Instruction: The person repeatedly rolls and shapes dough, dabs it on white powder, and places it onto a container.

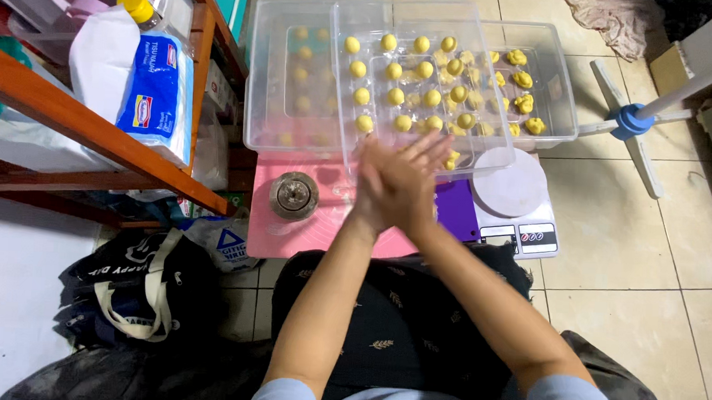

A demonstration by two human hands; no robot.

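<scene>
My left hand (376,186) and my right hand (418,172) are pressed flat together, palm to palm, over a pink mat (290,233). The fingers are blurred, and anything between the palms is hidden. Just beyond the fingertips lies a clear plastic tray (344,143) carrying rows of small yellow dough balls (395,96). Behind it, a clear tub (564,113) holds several shaped yellow pieces (524,79).
A round metal press (294,195) sits on the mat at left. A white digital scale (510,187) stands at right beside a purple sheet (456,211). A wooden shelf (95,129) with a white-and-blue bag (157,87) is at left, bags (136,286) lie on the floor, and a white fan stand (633,120) is at right.
</scene>
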